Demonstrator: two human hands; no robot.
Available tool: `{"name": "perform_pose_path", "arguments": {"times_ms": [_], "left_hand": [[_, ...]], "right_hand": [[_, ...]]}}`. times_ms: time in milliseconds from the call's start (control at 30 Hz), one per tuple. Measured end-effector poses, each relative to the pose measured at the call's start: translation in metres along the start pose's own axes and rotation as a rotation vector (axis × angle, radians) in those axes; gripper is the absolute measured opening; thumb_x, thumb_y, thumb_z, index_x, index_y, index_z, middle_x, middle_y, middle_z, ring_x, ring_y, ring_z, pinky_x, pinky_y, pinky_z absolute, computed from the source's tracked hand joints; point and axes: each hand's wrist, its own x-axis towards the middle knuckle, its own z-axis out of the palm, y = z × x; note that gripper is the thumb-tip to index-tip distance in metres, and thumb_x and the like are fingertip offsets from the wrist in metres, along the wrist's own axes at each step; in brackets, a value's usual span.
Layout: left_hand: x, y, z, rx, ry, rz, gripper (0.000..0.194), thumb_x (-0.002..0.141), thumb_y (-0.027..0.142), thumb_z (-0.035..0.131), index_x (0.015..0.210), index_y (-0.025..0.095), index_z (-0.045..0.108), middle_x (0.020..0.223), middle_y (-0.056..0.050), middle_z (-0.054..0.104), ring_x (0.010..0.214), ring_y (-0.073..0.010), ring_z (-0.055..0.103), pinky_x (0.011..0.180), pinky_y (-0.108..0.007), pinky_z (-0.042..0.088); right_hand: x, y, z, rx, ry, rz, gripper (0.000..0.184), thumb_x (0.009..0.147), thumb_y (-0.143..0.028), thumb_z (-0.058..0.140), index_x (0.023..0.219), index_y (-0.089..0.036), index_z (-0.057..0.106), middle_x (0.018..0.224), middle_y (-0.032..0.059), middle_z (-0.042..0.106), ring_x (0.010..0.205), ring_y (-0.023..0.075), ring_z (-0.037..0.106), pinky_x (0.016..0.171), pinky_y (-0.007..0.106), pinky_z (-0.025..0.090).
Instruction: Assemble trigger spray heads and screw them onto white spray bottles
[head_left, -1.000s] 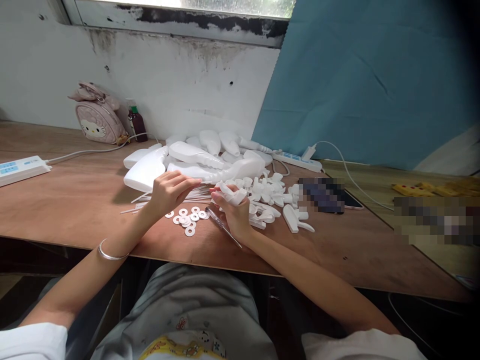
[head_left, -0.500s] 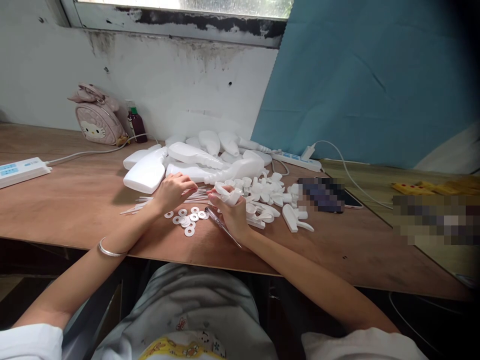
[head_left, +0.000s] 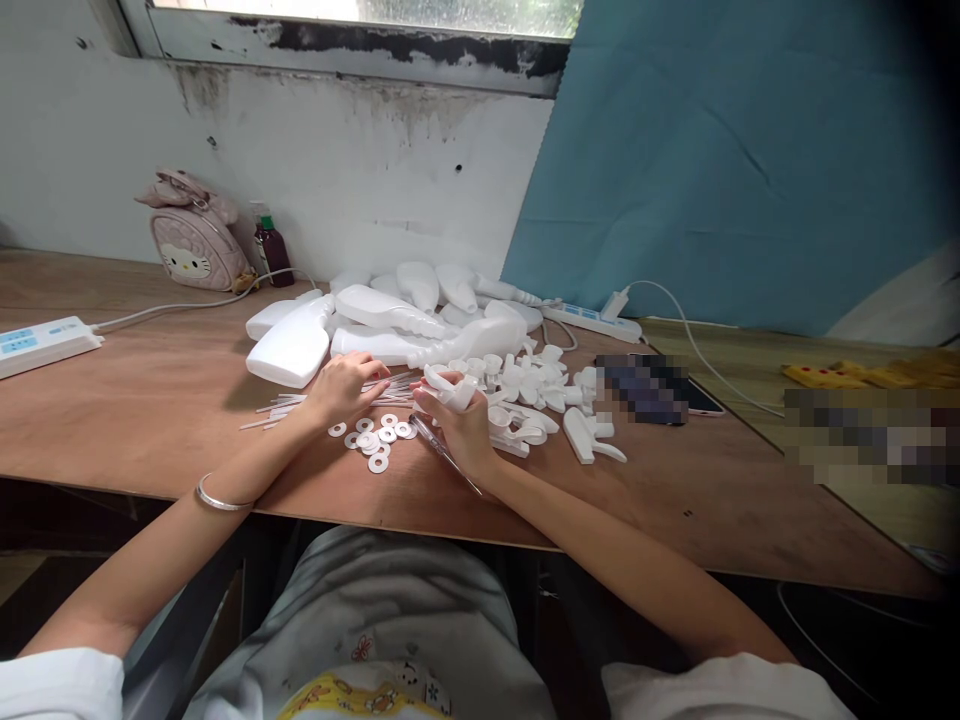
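Observation:
My right hand (head_left: 466, 432) is closed around a white trigger spray head (head_left: 451, 390), held just above the table. To its left, my left hand (head_left: 346, 388) is bent over a bundle of thin white tubes (head_left: 390, 392), thumb and fingertips drawn together; whether a tube is between them I cannot make out. Flat white ring washers (head_left: 379, 463) lie in a small group below the two hands. A slim screwdriver-like tool (head_left: 448, 455) rests on the table beside my right hand. More white spray heads (head_left: 532, 385) are heaped to the right of that hand.
White plastic bottles (head_left: 289, 345) are piled behind my hands. A phone (head_left: 701, 390) lies to the right, partly blurred out. Power strips (head_left: 49, 345) with cables sit on both sides. A pink bag (head_left: 196, 245) and a dark bottle (head_left: 274, 250) stand against the wall.
My left hand has shifted slightly left and down, away from the spray head and over the tubes. My right hand keeps the spray head, moved barely leftward.

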Motion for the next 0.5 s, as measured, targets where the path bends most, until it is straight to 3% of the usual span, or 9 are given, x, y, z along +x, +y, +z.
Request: {"name": "perform_pose_path", "arguments": {"times_ms": [233,367,500], "left_hand": [[-0.0013,-0.0039,-0.0008,-0.022,0.008,-0.079,0.02,0.078,0.031,0.048,0.078,0.016,0.062,0.081,-0.006,0.06,0.075,-0.0184,0.056,0.066,-0.029,0.043],[-0.0026,-0.0052,-0.0016,-0.04,-0.081,-0.127,0.018,0.075,0.031,0.048,0.074,0.017,0.06,0.075,-0.004,0.06,0.066,-0.0161,0.055,0.059,-0.026,0.041],[-0.0024,-0.0018,-0.0041,0.057,-0.136,-0.078,0.027,0.072,0.041,0.052,0.081,0.017,0.061,0.083,-0.007,0.059,0.077,-0.0208,0.055,0.066,-0.03,0.042]], "right_hand": [[0.0005,0.0023,-0.0003,-0.003,-0.024,-0.013,0.026,0.065,-0.036,0.069,0.079,-0.02,0.054,0.078,-0.0008,0.06,0.059,0.0094,0.05,0.056,0.025,0.042],[0.0003,0.002,-0.0001,-0.011,-0.015,-0.013,0.027,0.065,-0.037,0.069,0.078,-0.02,0.053,0.077,-0.0008,0.061,0.059,0.0094,0.051,0.055,0.024,0.041],[0.0001,0.0016,0.0001,-0.027,-0.006,-0.012,0.027,0.065,-0.037,0.069,0.078,-0.02,0.053,0.078,-0.0002,0.061,0.064,0.011,0.054,0.057,0.024,0.042]]}}
